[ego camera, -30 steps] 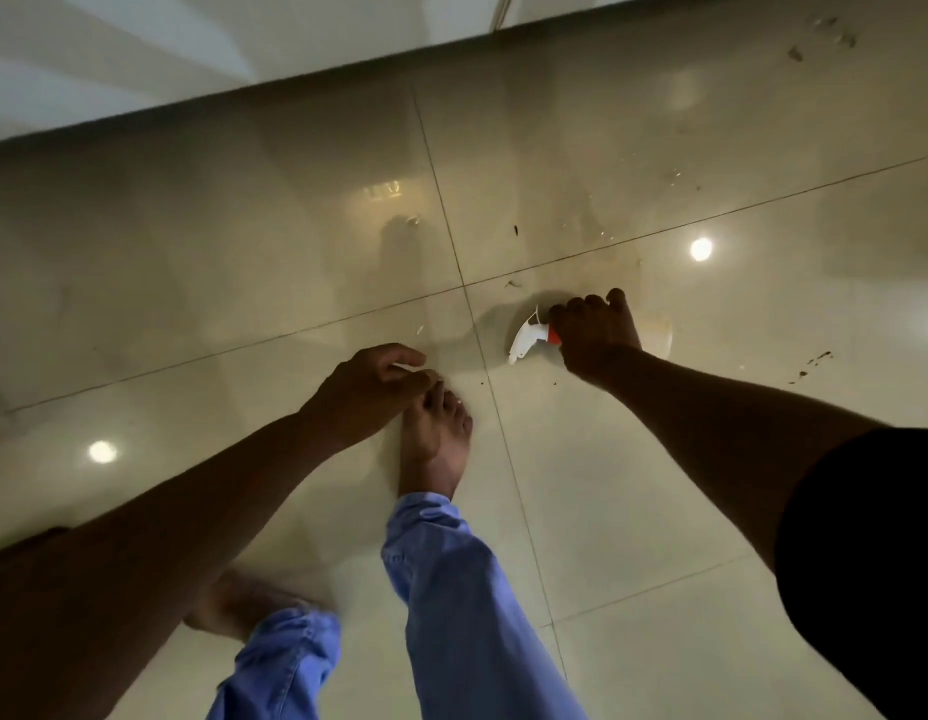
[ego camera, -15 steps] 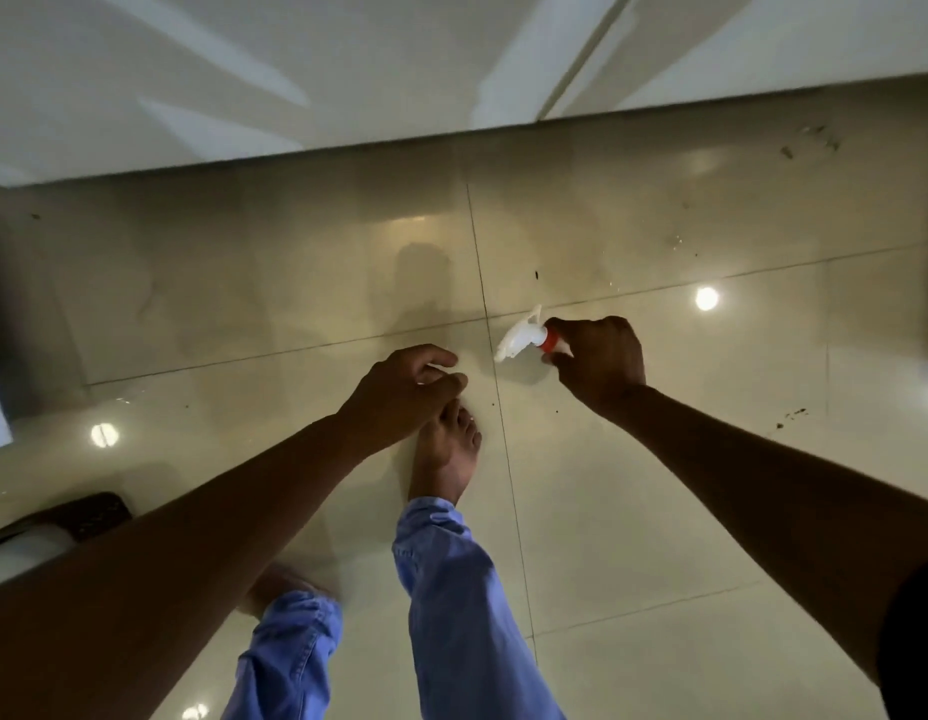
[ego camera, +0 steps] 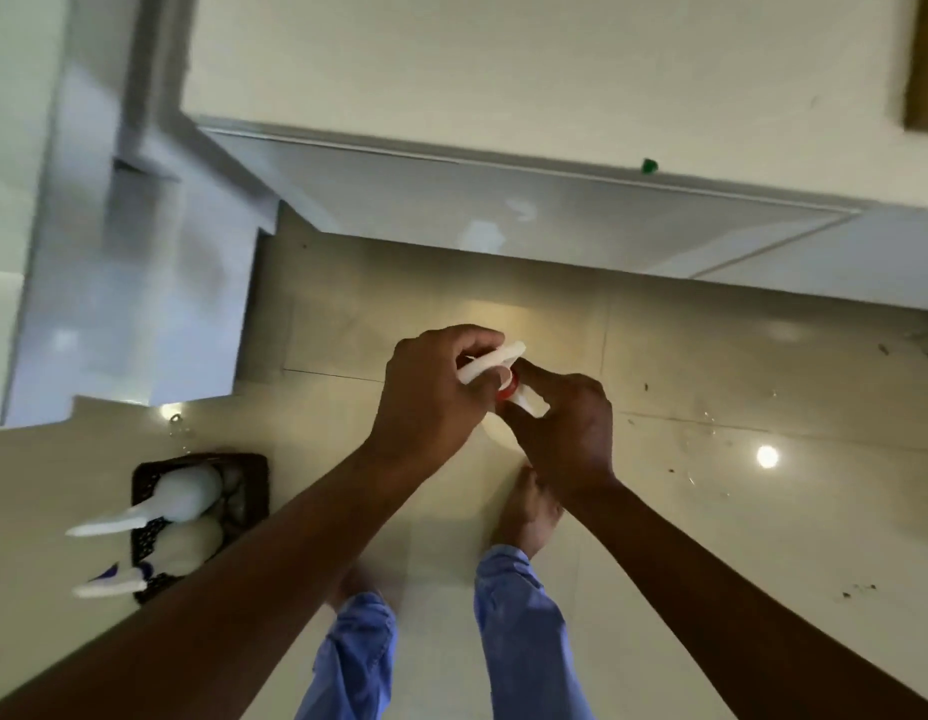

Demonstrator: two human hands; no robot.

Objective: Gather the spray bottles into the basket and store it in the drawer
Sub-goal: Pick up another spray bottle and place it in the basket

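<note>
Both hands meet in mid-air over the floor on one spray bottle (ego camera: 495,362), white with a red collar. My left hand (ego camera: 430,397) grips its white trigger head. My right hand (ego camera: 565,433) wraps the neck and body, which it mostly hides. Down at the left a dark woven basket (ego camera: 254,491) sits on the floor. Two white spray bottles lie in it: one (ego camera: 183,493) with a white nozzle sticking out left, another (ego camera: 186,548) with a blue-and-white trigger head.
White cabinet fronts (ego camera: 503,220) run along the far side and a white unit (ego camera: 129,304) stands at the left. A small green thing (ego camera: 649,166) sits at the counter edge. My bare feet (ego camera: 526,511) and blue trouser legs are below the hands. The tiled floor (ego camera: 763,511) has dark specks at right.
My right hand lifted the spray bottle off the floor and my left hand came onto its trigger head. The view swung up and left, bringing the basket and cabinets into sight.
</note>
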